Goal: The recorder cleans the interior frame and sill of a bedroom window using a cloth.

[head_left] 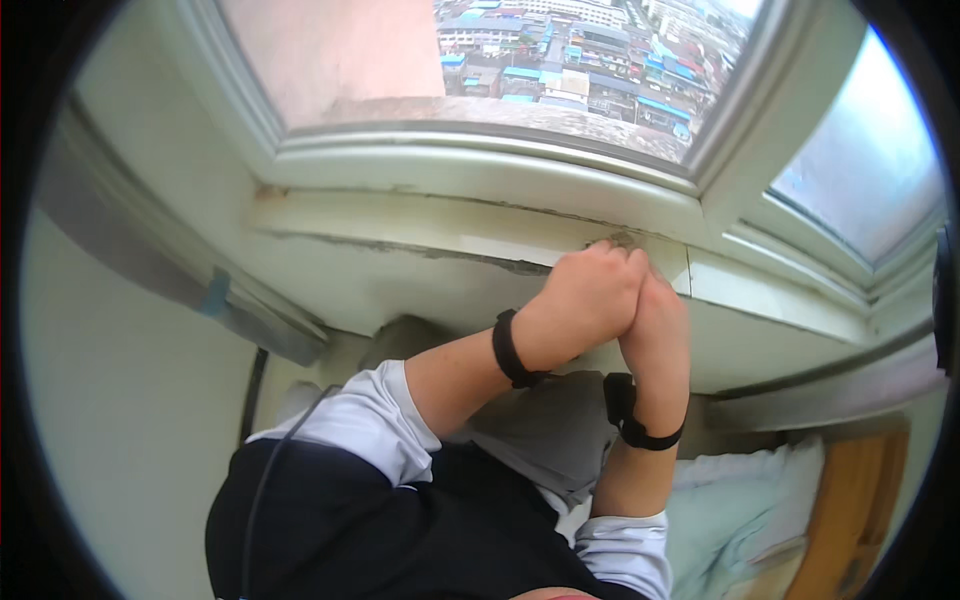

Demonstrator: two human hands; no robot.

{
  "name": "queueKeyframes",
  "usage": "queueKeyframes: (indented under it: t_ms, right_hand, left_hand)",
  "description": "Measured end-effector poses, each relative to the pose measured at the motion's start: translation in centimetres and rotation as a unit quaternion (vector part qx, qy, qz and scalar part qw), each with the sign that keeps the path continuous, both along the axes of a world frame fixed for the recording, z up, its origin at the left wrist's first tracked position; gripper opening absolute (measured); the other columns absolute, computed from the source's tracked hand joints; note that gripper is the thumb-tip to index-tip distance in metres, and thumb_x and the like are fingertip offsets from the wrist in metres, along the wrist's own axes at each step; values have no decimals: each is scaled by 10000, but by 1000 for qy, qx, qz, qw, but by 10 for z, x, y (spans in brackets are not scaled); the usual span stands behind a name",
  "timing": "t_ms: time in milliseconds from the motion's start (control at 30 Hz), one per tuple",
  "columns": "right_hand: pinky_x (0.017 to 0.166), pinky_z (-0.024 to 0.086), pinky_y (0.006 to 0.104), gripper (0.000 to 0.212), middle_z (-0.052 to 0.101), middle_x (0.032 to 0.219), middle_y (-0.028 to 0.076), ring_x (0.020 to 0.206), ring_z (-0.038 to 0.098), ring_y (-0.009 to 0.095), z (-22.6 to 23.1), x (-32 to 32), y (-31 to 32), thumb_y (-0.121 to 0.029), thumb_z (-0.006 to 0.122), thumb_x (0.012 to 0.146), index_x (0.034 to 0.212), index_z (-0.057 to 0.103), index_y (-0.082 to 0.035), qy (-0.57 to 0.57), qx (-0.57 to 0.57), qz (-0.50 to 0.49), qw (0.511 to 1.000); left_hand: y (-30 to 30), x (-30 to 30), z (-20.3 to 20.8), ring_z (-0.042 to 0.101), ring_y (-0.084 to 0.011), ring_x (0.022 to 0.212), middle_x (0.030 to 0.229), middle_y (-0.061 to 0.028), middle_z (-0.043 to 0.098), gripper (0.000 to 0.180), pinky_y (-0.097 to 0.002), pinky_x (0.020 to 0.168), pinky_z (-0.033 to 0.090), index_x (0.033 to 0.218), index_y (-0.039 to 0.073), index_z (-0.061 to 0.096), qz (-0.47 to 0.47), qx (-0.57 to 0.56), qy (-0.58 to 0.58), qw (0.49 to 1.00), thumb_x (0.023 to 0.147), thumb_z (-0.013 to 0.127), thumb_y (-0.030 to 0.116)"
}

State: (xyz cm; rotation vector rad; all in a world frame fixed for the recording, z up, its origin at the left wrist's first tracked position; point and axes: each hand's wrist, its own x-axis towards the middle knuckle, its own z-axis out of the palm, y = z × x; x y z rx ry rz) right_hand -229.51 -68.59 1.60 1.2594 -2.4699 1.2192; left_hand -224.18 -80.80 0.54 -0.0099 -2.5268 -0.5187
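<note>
2 hands (590, 300) (660, 312), sill (440, 228) partly hidden, window (480, 160) beyond

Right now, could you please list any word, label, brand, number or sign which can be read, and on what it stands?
None can be read.
The black wristbands and window sill show no lettering; any on the buildings outside would be too small and blurred to read.

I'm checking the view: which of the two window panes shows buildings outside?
The larger left pane shows rooftops; the smaller right pane looks cloudy, showing none.
</note>
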Motion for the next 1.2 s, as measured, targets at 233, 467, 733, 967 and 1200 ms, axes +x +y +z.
queueKeyframes:
  t_ms: [233, 467, 733, 967, 1200]
  right_hand:
    - [792, 564, 494, 179, 702, 1087, 186, 1004, 671, 418, -7, 21, -15, -83, 581, 969, 1120, 651, -16, 75, 153, -87, 981]
    - [819, 588, 445, 135, 719, 1055, 174, 1014, 696, 371, 15, 70, -69, -42, 612, 916, 1034, 666, -5, 128, 243, -88, 958]
    - [708, 599, 397, 72, 726, 887, 162, 818, 735, 309, 18, 148, -202, -44, 631, 868, 928, 670, -34, 205, 233, -10, 951]
    - [657, 573, 318, 158, 730, 868, 107, 828, 734, 247, 2, 221, -311, -93, 699, 814, 962, 688, -36, 221, 206, 25, 953]
    - [932, 503, 518, 438, 732, 1072, 152, 1082, 642, 315, -4, 242, -340, -226, 731, 847, 1204, 714, 27, 150, 305, 57, 939]
  left_hand:
    - [-22, 9, -29, 659, -290, 921, 936, -79, 658, 134, -370, 798, 589, 955, 34, 670, -53, 14, 115, 992, 835, 635, 83]
    - [-69, 63, -18, 680, -300, 918, 935, -89, 676, 122, -389, 801, 586, 971, 56, 679, -24, 62, 98, 993, 863, 651, 106]
    - [-196, 161, -14, 699, -399, 1042, 1130, -186, 741, 286, -444, 864, 578, 1129, 19, 700, 97, 119, -6, 988, 907, 678, 198]
    - [-274, 252, 13, 672, -462, 984, 1051, -229, 726, 267, -495, 780, 551, 1156, 32, 685, 175, 128, -21, 976, 927, 670, 167]
    - [-281, 268, 12, 685, -465, 1012, 1115, -244, 733, 334, -465, 857, 558, 1243, 47, 677, 172, 139, -48, 974, 927, 674, 155]
